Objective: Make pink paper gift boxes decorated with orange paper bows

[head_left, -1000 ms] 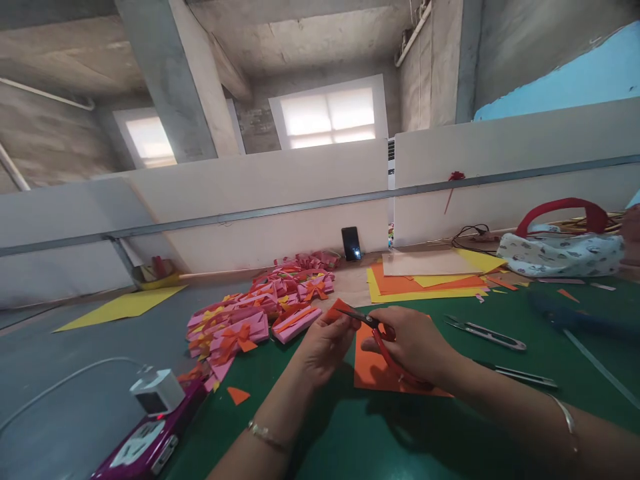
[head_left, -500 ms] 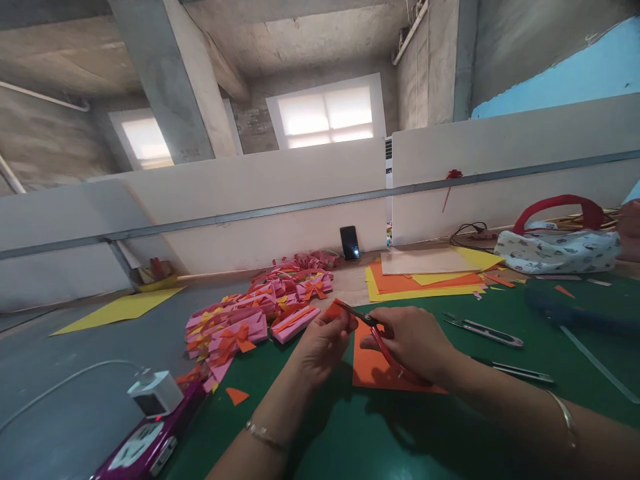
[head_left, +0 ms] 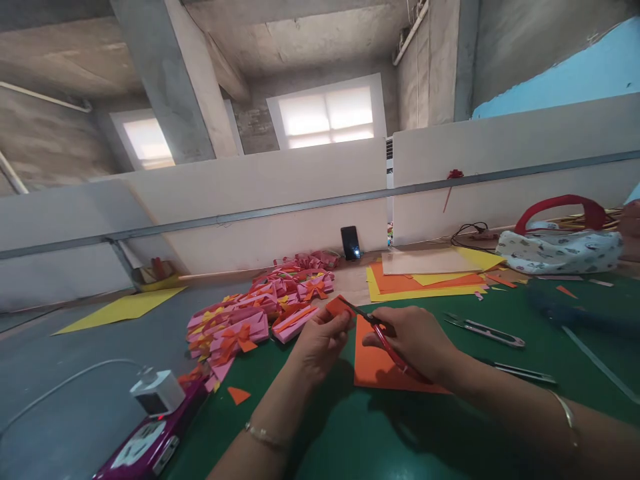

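My left hand pinches a small piece of orange paper between thumb and fingers. Red-handled scissors are gripped in my right hand, their dark blades reaching left to the paper's edge. Whether the blades are fully closed is hard to make out. Under both hands, a larger orange sheet lies on the green mat, partly covered by my right hand and the scissors. Left of my left hand is a heap of folded pink paper pieces with orange bows. One orange scrap rests nearby.
On the right lie thread snips and a second slim metal tool. Behind are stacked yellow and orange sheets, a phone leaning on the partition and a fabric bag. A purple power strip with a charger sits front left.
The orange piece in my left hand has tilted slightly, showing more of its face. The scissor handles have drawn closer together. Both hands stay in nearly the same place.
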`<state>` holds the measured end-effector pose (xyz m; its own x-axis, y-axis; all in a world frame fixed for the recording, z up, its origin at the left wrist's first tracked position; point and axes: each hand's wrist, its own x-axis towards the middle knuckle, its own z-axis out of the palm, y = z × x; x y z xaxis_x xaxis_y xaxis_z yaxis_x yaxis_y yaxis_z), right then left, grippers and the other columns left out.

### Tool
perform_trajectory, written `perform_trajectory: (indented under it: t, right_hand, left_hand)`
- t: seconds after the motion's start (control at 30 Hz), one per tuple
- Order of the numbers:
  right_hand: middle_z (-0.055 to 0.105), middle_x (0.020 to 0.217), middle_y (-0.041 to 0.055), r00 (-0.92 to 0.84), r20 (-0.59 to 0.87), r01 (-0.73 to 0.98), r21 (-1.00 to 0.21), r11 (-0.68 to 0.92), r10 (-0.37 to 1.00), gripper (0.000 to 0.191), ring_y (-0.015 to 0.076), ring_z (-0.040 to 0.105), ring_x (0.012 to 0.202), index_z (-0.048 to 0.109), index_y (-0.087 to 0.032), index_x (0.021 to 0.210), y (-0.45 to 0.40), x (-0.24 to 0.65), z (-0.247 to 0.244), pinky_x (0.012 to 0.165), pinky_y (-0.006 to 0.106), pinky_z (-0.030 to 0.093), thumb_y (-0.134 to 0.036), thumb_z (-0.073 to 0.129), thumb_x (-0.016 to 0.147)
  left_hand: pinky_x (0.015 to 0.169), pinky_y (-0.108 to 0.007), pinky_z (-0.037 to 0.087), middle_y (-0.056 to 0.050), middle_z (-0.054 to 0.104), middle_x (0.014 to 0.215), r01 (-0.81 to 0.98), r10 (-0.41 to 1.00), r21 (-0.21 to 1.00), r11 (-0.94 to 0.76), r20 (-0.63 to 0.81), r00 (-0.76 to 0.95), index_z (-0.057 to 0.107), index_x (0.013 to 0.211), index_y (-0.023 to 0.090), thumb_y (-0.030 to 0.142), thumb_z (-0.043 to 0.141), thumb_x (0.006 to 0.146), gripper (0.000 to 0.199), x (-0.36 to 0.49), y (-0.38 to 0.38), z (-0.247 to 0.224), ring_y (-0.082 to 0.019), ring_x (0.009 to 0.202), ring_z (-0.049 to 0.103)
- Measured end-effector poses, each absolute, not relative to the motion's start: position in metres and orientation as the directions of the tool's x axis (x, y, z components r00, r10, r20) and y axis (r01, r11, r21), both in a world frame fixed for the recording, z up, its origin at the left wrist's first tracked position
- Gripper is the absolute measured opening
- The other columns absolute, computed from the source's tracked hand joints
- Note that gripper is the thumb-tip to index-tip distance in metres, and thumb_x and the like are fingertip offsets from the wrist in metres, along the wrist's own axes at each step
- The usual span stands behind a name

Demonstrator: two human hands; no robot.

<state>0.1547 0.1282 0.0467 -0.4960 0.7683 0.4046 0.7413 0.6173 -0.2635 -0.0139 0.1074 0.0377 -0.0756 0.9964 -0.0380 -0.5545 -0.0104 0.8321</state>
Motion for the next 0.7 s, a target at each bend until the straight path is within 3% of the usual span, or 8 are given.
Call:
perform_trajectory:
  t: [0.33, 0.7]
  right_hand:
    - [0.066, 0.063, 0.0016, -0.490, 0.392, 0.771, -0.223, 0.597, 0.779, 0.043, 0.0170, 0.060, 0.061, 0.060, -0.023, 0.073, 0.1301, 0.1576, 0.0534, 0.049, 0.023, 0.023, -0.062, 0.044, 0.081]
    - [0.066, 0.067, 0.0004, -0.534, 0.356, 0.759, -0.197, 0.620, 0.767, 0.041, 0.0155, 0.057, 0.061, 0.063, -0.024, 0.078, 0.1376, 0.1605, 0.0532, 0.049, 0.023, 0.024, -0.063, 0.048, 0.079]
  left_hand:
    - [0.061, -0.016, 0.043, 0.001, 0.063, 0.065, -0.432, 0.992, 0.899, -0.074, 0.022, -0.124, 0.066, 0.071, 0.014, 0.016, 0.084, 0.047, 0.030, -0.0185, 0.1045, 0.0430, -0.006, 0.062, 0.055]
    - [0.059, -0.021, 0.037, 0.001, 0.060, 0.061, -0.177, 0.991, 0.978, -0.114, 0.100, -0.088, 0.067, 0.067, 0.015, 0.020, 0.074, 0.058, 0.012, -0.0218, 0.1042, 0.0391, -0.009, 0.057, 0.050]
